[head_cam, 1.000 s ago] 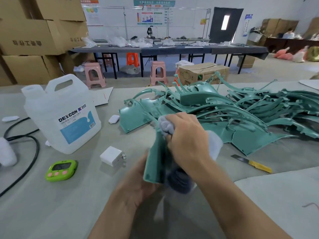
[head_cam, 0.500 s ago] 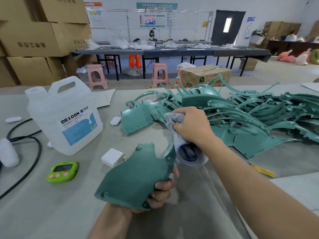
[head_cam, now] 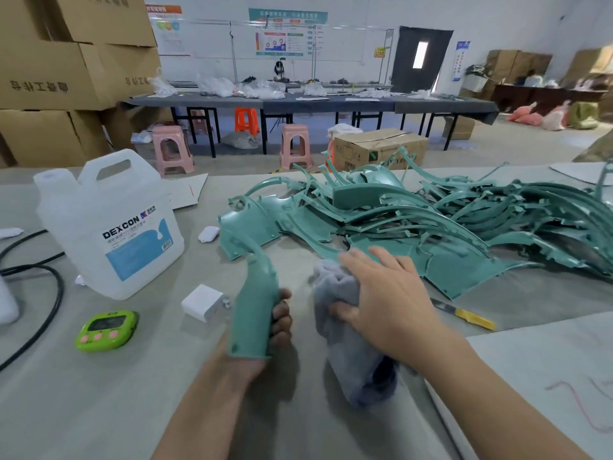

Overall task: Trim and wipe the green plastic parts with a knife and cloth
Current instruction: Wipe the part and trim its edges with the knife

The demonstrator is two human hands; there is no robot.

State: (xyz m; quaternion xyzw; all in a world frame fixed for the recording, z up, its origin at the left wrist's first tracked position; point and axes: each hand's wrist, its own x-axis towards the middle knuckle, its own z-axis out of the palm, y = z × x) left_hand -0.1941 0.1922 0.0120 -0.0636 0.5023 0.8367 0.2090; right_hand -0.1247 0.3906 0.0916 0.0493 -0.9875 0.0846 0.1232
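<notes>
My left hand (head_cam: 280,322) grips a green plastic part (head_cam: 253,307) by its lower end, held edge-on and upright above the table. My right hand (head_cam: 381,293) holds a grey cloth (head_cam: 345,330) pinched under the thumb, with the fingers stretched out toward the pile of green plastic parts (head_cam: 431,224). The cloth hangs down to the table and is apart from the held part. A knife (head_cam: 464,314) with a yellow handle lies on the table to the right of my right hand.
A white DEXCON jug (head_cam: 109,224) stands at left. Near it lie a green timer (head_cam: 106,330), a white charger block (head_cam: 202,303), a small white case (head_cam: 209,233) and a black cable (head_cam: 49,293). A pale mat (head_cam: 547,376) covers the table's right front.
My left hand turned the green part from flat-facing to edge-on and upright. My right hand drew the cloth off the part, moved right and down, and spread its fingers.
</notes>
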